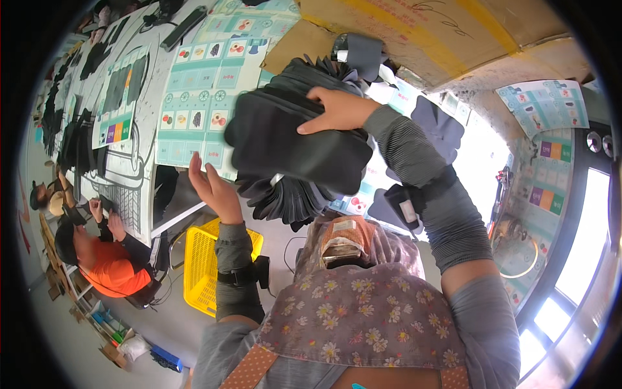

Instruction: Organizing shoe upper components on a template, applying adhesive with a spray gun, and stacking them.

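My right hand [343, 109] grips a dark, flat, soft-looking black piece with rounded ends [291, 149], its thumb and fingers spread over the upper edge. The piece is slightly blurred. Behind and below it, a thick fanned pile of similar black pieces [282, 202] hangs over the table's near edge. I cannot tell whether one piece or several are in the grip. My left hand [217, 193] is raised at the left of the pile, palm up, fingers apart, holding nothing. Both forearms wear dark sleeves.
A printed pastel sheet [201, 110] covers the table. A large cardboard box [414, 32] stands at the back right. Loose black pieces [437, 126] lie right of the pile. A yellow plastic basket [201, 266] sits below left. Another person in orange [116, 279] works at the left.
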A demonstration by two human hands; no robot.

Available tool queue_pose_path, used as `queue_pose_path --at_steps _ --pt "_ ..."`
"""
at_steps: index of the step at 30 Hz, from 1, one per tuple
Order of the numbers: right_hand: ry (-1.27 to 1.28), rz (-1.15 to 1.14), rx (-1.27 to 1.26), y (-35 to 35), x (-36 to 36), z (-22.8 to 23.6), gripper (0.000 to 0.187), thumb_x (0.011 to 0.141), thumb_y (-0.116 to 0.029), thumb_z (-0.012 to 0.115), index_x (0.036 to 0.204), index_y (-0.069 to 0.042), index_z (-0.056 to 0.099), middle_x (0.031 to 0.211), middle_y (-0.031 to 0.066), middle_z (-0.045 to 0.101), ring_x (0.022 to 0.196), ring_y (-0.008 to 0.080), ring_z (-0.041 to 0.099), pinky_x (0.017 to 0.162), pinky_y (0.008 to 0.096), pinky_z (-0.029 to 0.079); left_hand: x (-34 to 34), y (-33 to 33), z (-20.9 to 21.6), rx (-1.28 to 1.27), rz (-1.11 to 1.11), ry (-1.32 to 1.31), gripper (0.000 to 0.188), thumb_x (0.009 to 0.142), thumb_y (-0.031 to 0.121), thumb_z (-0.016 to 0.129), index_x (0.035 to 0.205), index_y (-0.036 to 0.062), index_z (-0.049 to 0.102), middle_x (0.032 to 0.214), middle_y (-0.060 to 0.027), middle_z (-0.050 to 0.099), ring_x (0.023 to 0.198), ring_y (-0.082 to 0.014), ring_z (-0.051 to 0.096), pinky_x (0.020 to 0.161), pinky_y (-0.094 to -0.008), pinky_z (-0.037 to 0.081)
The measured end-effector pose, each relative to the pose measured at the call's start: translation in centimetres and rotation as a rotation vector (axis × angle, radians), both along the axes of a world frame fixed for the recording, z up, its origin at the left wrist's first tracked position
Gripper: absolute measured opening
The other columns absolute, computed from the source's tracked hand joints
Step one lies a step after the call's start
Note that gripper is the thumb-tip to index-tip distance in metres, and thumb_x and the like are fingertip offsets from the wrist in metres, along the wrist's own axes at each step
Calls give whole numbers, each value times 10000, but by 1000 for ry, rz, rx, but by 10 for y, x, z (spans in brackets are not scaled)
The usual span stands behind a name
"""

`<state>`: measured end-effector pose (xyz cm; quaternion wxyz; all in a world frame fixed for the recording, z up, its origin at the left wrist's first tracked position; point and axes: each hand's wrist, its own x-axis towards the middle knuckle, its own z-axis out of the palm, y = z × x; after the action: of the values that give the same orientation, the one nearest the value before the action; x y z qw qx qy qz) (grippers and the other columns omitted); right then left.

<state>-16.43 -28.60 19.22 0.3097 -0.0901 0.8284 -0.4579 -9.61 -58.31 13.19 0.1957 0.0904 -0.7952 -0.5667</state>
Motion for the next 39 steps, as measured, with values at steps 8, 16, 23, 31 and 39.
queue_pose_path --at_steps 8,16,23,31,39 --pt "39 -110 283 5 -11 -21 1034 729 -676 643 1387 67 354 1347 271 457 1190 328 526 987 342 423 15 39 53 -673 -543 184 399 885 129 580 1266 31 511 1340 -173 483 1250 -361 427 1078 -519 235" --pt "106 -133 139 -9 -11 -2 939 692 -561 747 1325 46 411 1252 218 533 1155 299 533 969 335 415 2 79 18 -611 -582 83 533 932 275 525 1395 51 385 1481 -202 296 1365 -413 254 1098 -579 156" --pt "-26 -57 224 30 -45 -29 1009 711 -642 676 1437 -25 345 1460 228 348 1345 337 358 1102 357 288 -24 115 24 -782 -572 72 523 928 314 537 1397 116 415 1477 -187 323 1375 -399 259 1086 -590 182" --pt "54 -40 289 49 -49 -34 930 753 -770 503 1368 -73 482 1407 183 445 1296 302 433 1091 363 300 -34 115 41 -965 -576 133 503 902 425 564 1290 106 531 1393 -148 450 1317 -370 372 1049 -607 255" --pt "614 -199 237 42 39 -7 495 792 -414 713 1138 -76 608 1167 100 589 1082 276 556 934 350 439 -70 85 56 -890 -928 303 436 824 353 678 1172 100 605 1275 -88 559 1223 -296 482 1037 -544 321"
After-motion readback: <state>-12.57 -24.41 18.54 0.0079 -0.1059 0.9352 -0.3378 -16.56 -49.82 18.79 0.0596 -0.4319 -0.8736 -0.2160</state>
